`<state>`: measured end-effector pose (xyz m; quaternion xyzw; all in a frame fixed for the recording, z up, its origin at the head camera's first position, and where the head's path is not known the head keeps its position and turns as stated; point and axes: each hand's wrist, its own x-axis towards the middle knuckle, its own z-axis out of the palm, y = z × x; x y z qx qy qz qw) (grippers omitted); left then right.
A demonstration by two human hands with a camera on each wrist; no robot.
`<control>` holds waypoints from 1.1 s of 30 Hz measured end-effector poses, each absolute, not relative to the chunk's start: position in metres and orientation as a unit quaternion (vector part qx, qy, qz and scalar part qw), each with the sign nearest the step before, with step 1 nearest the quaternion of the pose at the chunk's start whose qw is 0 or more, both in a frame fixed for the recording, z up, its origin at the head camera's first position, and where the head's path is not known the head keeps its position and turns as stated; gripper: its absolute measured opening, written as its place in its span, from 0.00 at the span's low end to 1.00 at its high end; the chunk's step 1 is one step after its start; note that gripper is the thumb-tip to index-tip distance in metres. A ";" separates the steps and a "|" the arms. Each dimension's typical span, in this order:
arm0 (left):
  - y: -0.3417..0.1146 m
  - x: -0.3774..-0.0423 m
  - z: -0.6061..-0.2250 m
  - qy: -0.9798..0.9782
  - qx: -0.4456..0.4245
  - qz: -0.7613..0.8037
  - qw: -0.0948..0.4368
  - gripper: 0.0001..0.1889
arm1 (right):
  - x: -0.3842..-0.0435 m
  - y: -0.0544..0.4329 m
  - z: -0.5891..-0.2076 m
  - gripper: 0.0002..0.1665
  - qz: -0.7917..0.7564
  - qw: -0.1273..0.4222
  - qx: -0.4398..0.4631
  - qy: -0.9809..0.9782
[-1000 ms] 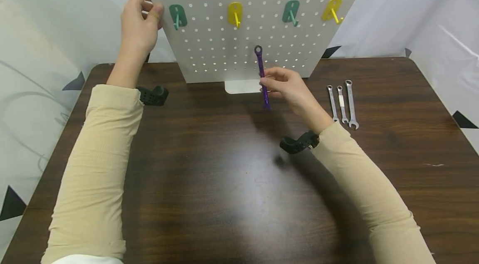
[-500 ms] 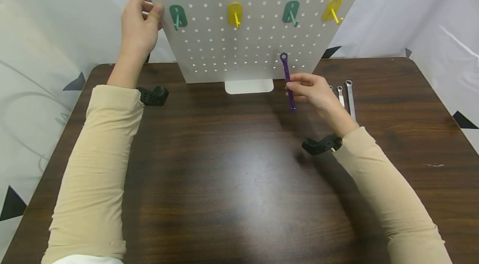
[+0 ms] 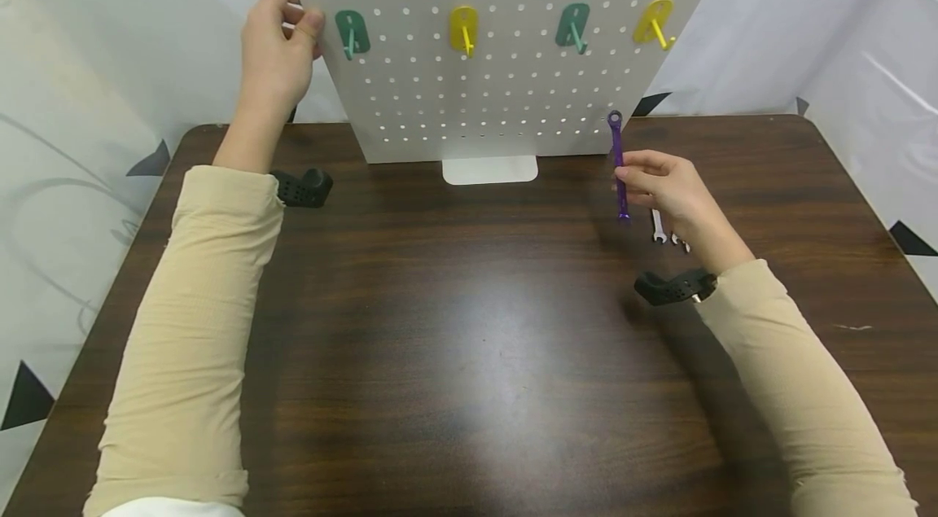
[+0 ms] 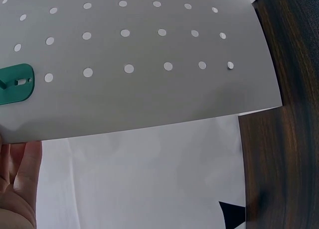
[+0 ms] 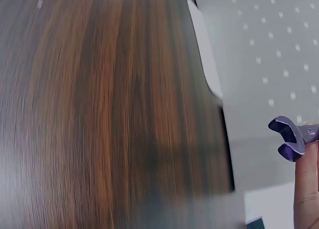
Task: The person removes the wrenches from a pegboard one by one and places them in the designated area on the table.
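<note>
A purple combination wrench [image 3: 618, 151] is pinched upright in my right hand [image 3: 674, 190], its ring end up and its open end down. It stands in front of the pegboard's lower right corner; in the right wrist view the open end of the wrench [image 5: 291, 138] juts out beyond a finger. My left hand [image 3: 278, 45] grips the upper left edge of the grey pegboard [image 3: 506, 85], thumb on the front face. Behind my right hand lie silver wrenches [image 3: 659, 227], mostly hidden. In the left wrist view my fingers [image 4: 27, 169] show at the board's edge.
Along the board's top sit two green hooks [image 3: 352, 32] and two yellow hooks [image 3: 463, 30], none bearing anything. The board's white foot [image 3: 489, 170] rests on the dark wooden table [image 3: 410, 322]. White sheeting [image 3: 806, 28] hangs behind.
My right hand has carried the purple wrench rightward, from the board's middle to its lower right corner, and now covers most of the silver wrenches. The left hand keeps its grip on the board.
</note>
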<state>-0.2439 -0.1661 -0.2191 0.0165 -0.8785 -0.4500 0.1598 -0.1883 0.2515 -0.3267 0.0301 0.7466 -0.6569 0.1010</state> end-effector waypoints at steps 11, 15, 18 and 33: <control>-0.166 -0.243 -0.219 -0.875 0.015 -0.456 0.160 0.13 | -0.186 0.297 -0.330 0.23 -0.568 0.111 0.051 0.814; -0.166 -0.244 -0.219 -0.875 0.015 -0.456 0.160 0.12 | -0.187 0.311 -0.333 0.32 -0.520 0.114 0.055 0.845; -0.166 -0.243 -0.219 -0.877 0.015 -0.453 0.162 0.12 | -0.187 0.320 -0.335 0.30 -0.532 0.114 0.065 0.836; -0.165 -0.242 -0.218 -0.877 0.018 -0.453 0.160 0.12 | -0.184 0.351 -0.345 0.37 -0.493 0.131 0.105 0.854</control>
